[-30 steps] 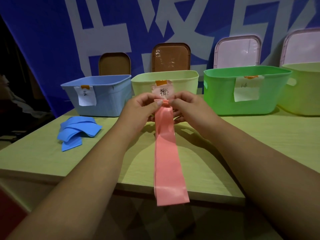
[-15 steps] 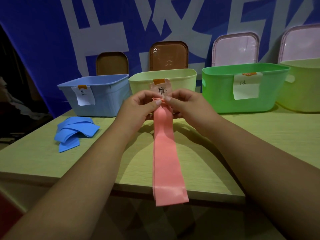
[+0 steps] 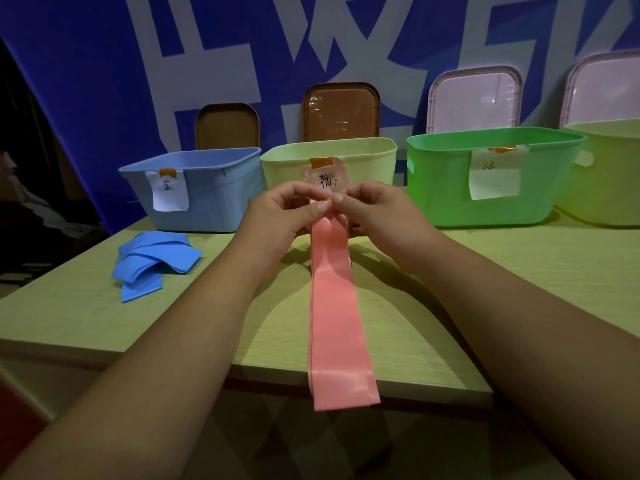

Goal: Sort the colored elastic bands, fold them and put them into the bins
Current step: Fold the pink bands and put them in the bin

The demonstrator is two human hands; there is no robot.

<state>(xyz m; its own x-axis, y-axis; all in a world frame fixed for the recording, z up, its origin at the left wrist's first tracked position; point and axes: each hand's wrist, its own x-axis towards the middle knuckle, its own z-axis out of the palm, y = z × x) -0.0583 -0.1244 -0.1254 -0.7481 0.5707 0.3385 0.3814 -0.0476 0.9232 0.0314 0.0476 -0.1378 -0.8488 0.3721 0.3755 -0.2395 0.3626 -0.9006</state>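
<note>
A long pink elastic band [image 3: 336,317] hangs from both hands and reaches past the table's front edge. My left hand [image 3: 280,216] and my right hand [image 3: 374,211] pinch its top end together, thumbs almost touching, in front of the pale yellow bin [image 3: 367,157] with a pink label. A loose heap of blue bands [image 3: 152,261] lies on the table at the left, in front of the blue bin [image 3: 214,199]. The green bin [image 3: 436,181] stands right of the hands.
Another yellow-green bin [image 3: 609,174] is at the far right. Bin lids [image 3: 341,110] lean against the blue banner behind the row. The table's front edge [image 3: 433,382] runs just below my forearms.
Both hands kept their pinch on the band's top and drew slightly closer together; the band still hangs the same way.
</note>
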